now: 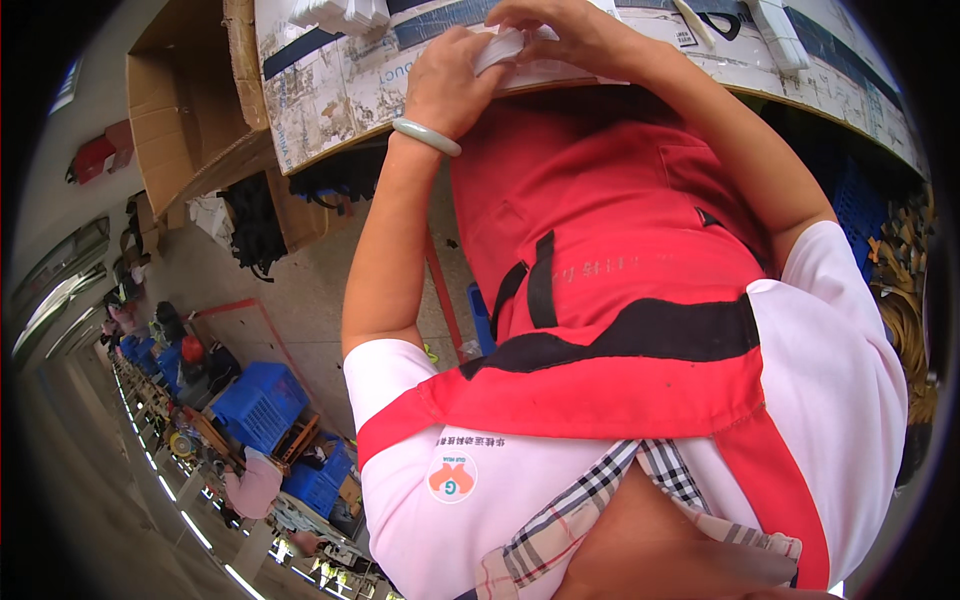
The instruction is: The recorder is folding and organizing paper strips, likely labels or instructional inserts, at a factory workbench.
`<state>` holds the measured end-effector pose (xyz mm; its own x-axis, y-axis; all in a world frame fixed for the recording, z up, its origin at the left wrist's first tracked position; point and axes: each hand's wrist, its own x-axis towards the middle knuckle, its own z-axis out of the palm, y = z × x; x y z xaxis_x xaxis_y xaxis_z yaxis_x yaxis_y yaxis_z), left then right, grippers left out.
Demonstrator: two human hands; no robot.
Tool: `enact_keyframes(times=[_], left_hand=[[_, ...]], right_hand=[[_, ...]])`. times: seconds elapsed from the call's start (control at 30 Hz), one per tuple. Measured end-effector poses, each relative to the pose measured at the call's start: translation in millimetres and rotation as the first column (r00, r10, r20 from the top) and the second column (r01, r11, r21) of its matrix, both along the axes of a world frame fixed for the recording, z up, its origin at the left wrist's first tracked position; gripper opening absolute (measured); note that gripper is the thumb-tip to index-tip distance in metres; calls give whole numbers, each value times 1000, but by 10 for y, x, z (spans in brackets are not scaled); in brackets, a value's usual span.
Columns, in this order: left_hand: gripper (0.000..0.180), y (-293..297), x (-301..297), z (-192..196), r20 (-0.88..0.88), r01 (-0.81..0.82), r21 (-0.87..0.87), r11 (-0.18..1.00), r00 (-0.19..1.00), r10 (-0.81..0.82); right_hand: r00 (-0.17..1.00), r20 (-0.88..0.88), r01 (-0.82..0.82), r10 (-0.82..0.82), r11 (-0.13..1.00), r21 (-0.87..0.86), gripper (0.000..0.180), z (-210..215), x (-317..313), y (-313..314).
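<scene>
Near the table's front edge, both my hands meet around a white, thin, folded piece [500,48] whose kind I cannot make out. My left hand [450,82], with a pale bangle at the wrist, is closed on its left side. From the right, my right hand [565,38] reaches over with bent fingers and grips the other end. Its upper part is cut by the picture's top edge. More white material lies on the table beneath the fingers.
Worn cardboard with blue tape covers the table [335,115]. A white bundle of strips [345,14] lies left, another white bundle [778,36] right, near a pale stick-like tool [694,22] and a black loop [722,24]. An open cardboard box [185,110] stands left; blue crates [262,405] stand behind.
</scene>
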<state>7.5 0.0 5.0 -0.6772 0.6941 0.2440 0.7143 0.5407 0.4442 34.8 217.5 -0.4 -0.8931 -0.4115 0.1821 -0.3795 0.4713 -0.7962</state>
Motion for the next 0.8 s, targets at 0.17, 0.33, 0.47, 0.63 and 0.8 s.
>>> enact_keyframes(times=[0.17,0.33,0.47,0.63,0.8], left_hand=[[32,-20,-10,-51,3,-14,38,999,1000,14],[31,-21,-15,-65,13,-15,68,998,1000,14],[33,-32,-28,-68,23,-5,71,997,1000,4],[34,-16,4,-23,39,-10,34,999,999,9],[35,-21,10,-12,28,-9,18,1000,1000,9]], right_hand=[[957,-201,190,-208,976,-106,27,121,257,-19],[946,-268,180,-183,983,-37,11,-82,569,-208],[916,-279,315,-289,948,51,12,-178,566,-235],[882,-286,423,-375,898,126,15,-213,533,-205],[885,-278,416,-373,902,118,18,-211,504,-231]])
